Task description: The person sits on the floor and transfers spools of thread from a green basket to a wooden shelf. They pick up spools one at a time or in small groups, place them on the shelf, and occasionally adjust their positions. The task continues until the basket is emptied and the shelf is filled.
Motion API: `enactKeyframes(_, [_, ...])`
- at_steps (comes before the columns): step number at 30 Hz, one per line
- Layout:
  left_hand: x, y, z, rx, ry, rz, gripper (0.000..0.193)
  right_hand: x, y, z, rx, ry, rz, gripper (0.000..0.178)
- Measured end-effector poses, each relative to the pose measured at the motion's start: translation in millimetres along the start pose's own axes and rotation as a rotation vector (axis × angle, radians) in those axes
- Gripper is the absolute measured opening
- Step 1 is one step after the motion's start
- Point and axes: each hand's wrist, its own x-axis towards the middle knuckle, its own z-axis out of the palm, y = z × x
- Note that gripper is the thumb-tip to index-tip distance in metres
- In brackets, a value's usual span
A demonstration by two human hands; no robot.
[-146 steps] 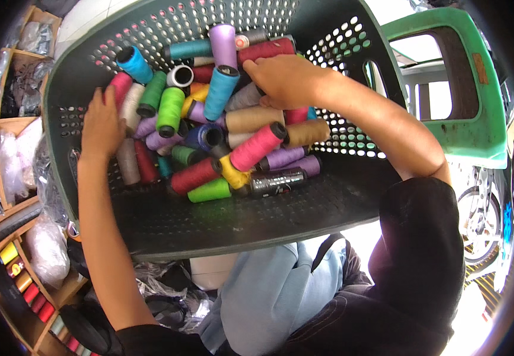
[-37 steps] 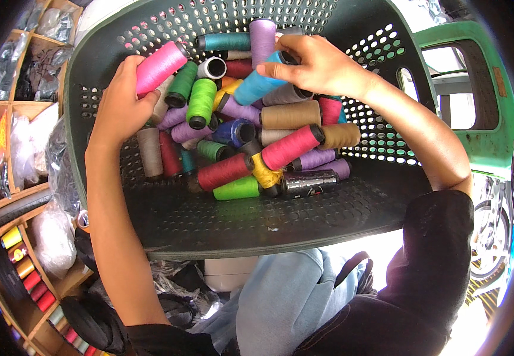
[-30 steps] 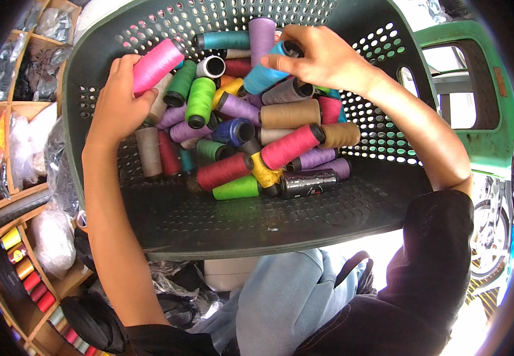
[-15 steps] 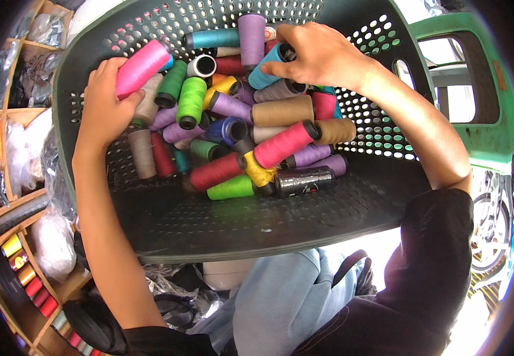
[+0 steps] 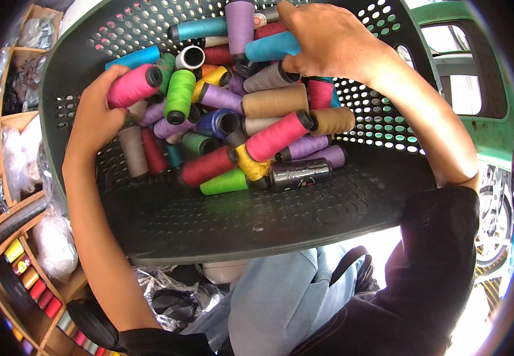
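Observation:
A black perforated plastic basket [image 5: 168, 231] holds a heap of thread cones in many colours. Inside its left end, my left hand [image 5: 94, 110] is closed round a pink thread cone [image 5: 131, 88], whose dark end points right. A blue cone [image 5: 133, 58] lies just beyond that hand. Toward the far right side, my right hand [image 5: 334, 41] grips a light blue thread cone [image 5: 273, 46], lying nearly level. Beside it stands a purple cone [image 5: 241, 26]. Bright green [image 5: 180, 98], tan [image 5: 276, 99] and pink-red [image 5: 278, 136] cones fill the middle of the heap.
Wooden shelves [image 5: 2, 121] on the left hold plastic-wrapped goods and a row of small coloured spools [image 5: 37, 289]. A green metal frame [image 5: 494, 130] stands to the right, with a wheel [image 5: 494, 219] below it. The basket's near wall lies close to my legs [image 5: 274, 302].
My left hand has lowered the pink cone and turned its dark end toward the right. My right hand has tipped the light blue cone nearer to level. The blue cone by my left hand shows more.

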Motion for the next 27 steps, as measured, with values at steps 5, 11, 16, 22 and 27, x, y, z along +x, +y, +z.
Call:
enactKeyframes(5, [-2,-12,11,0.098,-0.039,0.199,0.049,-4,6,42,-0.199,0.218,0.0,0.04])
enactKeyframes(11, [2,-6,7,0.057,0.044,0.16,0.043,-1,-13,57,-0.039,0.417,-0.315,0.039])
enactKeyframes(16, [-3,6,4,0.056,0.072,-0.006,0.04,-1,-41,65,0.093,0.412,-0.554,0.032])
enactKeyframes(22, [-2,15,8,0.016,0.112,0.021,0.045,3,-82,96,0.18,0.191,-0.582,0.04])
enactKeyframes(27, [-4,22,4,0.029,0.175,-0.042,0.051,34,-113,118,-0.103,-0.003,-0.572,0.058])
